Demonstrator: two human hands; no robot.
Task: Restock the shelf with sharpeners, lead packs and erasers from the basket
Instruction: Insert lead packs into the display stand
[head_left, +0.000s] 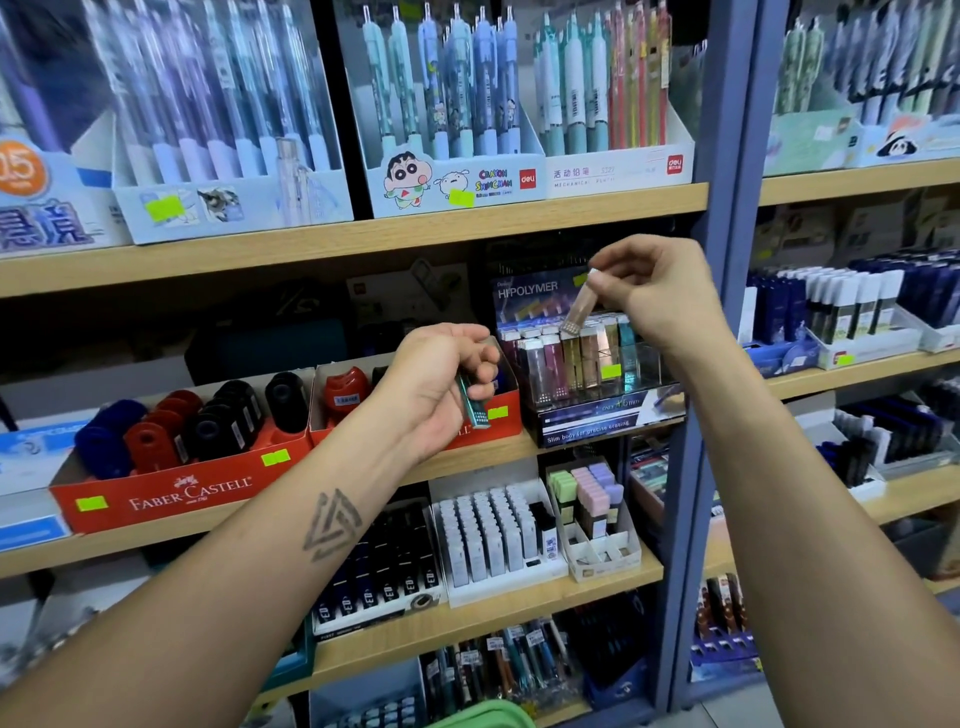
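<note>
Right hand (647, 296): raised at 1 o'clock of frame centre; thumb and fingers pinch the top end of a brown lead pack (577, 306), which hangs tilted just above the display rack.
Left hand (441, 384): at frame centre, palm up; fingers curled round a teal lead pack (474, 402).
Display rack (587, 364): clear tiered stand marked HI-POLYMER, on the middle shelf (363, 488); holds upright lead packs in pink, gold and teal.
Sharpeners (208, 421): blue, red and black, in a red Faber-Castell tray (171, 493) at 9 o'clock of the left hand.
Erasers (587, 493): pastel blocks in a white box, one shelf down, at 5 o'clock.
Basket (483, 717): green rim at 6 o'clock, bottom edge.
</note>
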